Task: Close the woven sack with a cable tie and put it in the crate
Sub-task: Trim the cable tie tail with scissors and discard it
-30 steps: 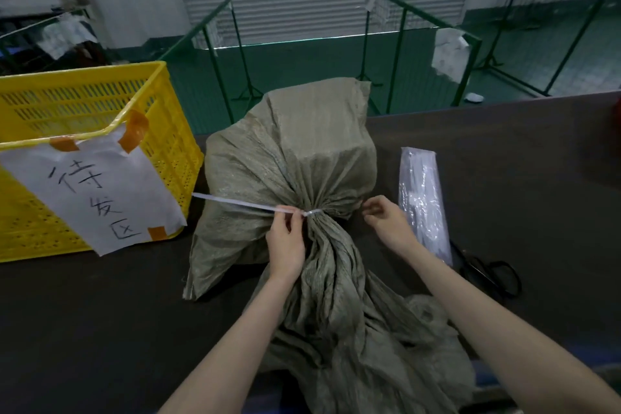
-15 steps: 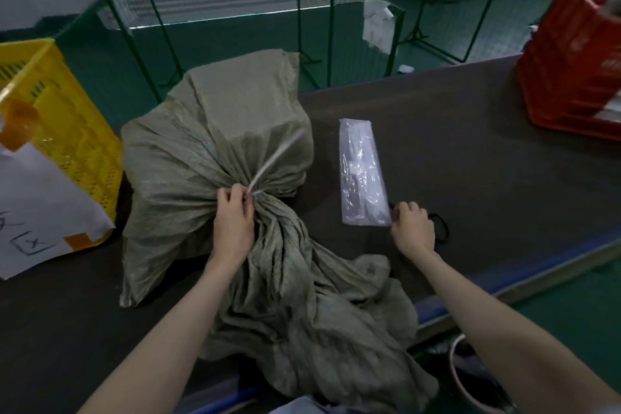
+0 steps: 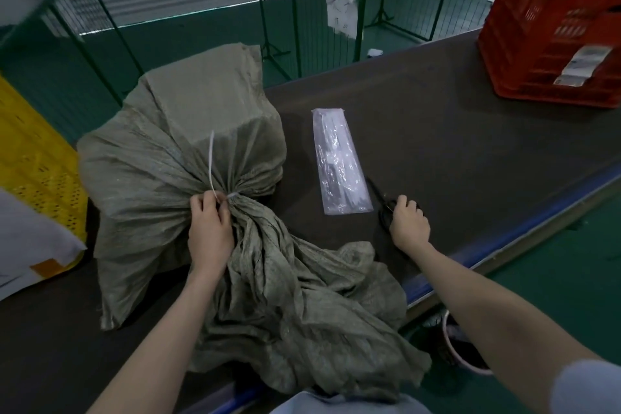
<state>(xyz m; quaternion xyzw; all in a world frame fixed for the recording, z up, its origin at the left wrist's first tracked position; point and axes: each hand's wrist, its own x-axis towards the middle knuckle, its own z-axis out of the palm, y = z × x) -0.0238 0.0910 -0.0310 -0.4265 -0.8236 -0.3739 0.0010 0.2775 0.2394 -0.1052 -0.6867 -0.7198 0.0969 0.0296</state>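
A grey-green woven sack (image 3: 188, 131) lies on the dark table, its neck gathered and cinched by a white cable tie (image 3: 211, 163) whose free tail sticks up over the sack. My left hand (image 3: 210, 232) grips the gathered neck and pinches the tie at its head. My right hand (image 3: 408, 223) is out to the right, fingers curled over the handles of black scissors (image 3: 379, 197) lying on the table. The yellow crate (image 3: 37, 158) stands at the left edge, with a white paper label (image 3: 27, 245) taped to it.
A clear plastic pack of cable ties (image 3: 339, 161) lies between sack and scissors. A red crate (image 3: 551, 30) holding sacks stands at the far right. The table's blue-trimmed edge (image 3: 504, 235) runs diagonally; a bucket (image 3: 460, 349) sits below it. Green fence panels (image 3: 292, 0) stand behind.
My right hand left the sack's neck and moved right onto the scissors. The tie's tail swung from pointing left to standing upward. The view turned right, bringing the red crate in.
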